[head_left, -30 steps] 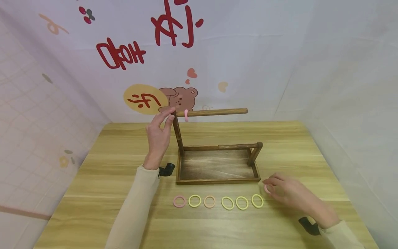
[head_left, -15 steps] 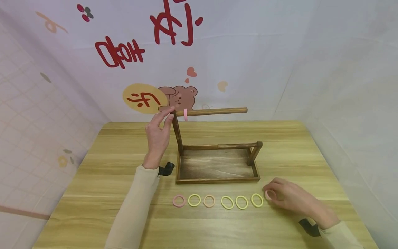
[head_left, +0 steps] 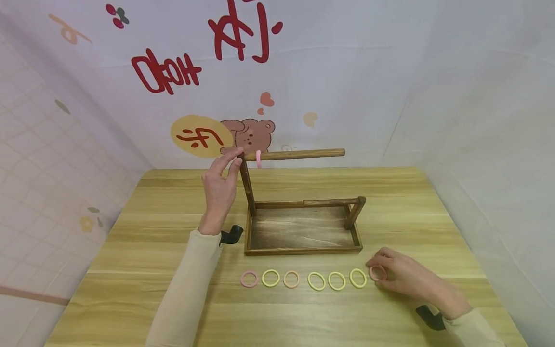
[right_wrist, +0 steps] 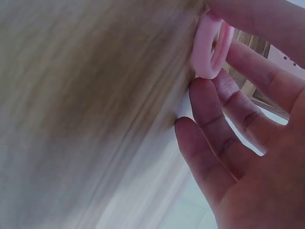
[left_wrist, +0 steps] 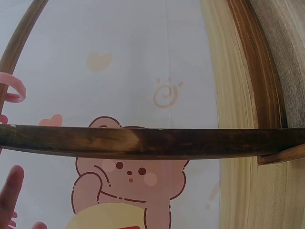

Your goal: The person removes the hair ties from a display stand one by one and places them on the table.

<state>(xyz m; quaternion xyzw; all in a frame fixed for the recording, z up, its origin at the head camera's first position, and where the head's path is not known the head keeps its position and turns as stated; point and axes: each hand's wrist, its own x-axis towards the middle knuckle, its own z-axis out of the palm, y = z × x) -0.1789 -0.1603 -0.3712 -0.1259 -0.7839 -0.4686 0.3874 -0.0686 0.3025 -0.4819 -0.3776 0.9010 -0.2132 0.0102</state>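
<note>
My right hand (head_left: 401,273) is low over the table at the right end of a row of hair ties. Its thumb and fingers pinch a pink hair tie (right_wrist: 205,52), tilted near the tabletop. My left hand (head_left: 219,190) is raised beside the upright post of a dark wooden rack (head_left: 248,185); its fairly straight fingertips reach the top corner. One pink hair tie (head_left: 258,159) hangs on the rack's upper bar (head_left: 303,154), near the post. In the left wrist view, the left fingers (left_wrist: 12,191) show at the lower left, close to the post.
Left of my right hand lie a yellow hair tie (head_left: 358,278), two more yellow ones, an orange-pink one (head_left: 291,279), another yellow one and a pink one (head_left: 249,279). The rack's lower bar (head_left: 331,203) and tray base (head_left: 303,251) stand behind them. Fabric walls enclose the table.
My right hand has shifted slightly, and the pink hair tie in it has turned so its round opening faces up more. The left hand stays at the post.
</note>
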